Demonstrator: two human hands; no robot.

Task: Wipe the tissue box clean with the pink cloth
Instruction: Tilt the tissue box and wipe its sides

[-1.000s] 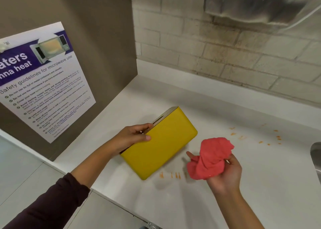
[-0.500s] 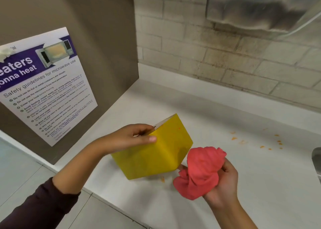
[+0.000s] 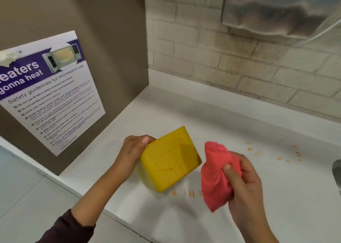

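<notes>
The yellow tissue box (image 3: 168, 159) is held tilted above the white counter (image 3: 184, 113), a broad yellow face with orange smears turned up toward me. My left hand (image 3: 133, 151) grips its left end. My right hand (image 3: 243, 183) holds the bunched pink cloth (image 3: 215, 176) just to the right of the box; a small gap shows between cloth and box.
Orange crumbs and streaks (image 3: 186, 193) lie on the counter under the box, more spots (image 3: 287, 154) at the right. A brown panel with a microwave safety poster (image 3: 48, 95) stands at the left. A sink edge (image 3: 336, 172) shows at the far right, a metal dispenser (image 3: 280, 10) on the brick wall.
My left hand has lifted and rolled the box, so a smeared face now points up. The cloth hand has turned over and stays beside the box's right end.
</notes>
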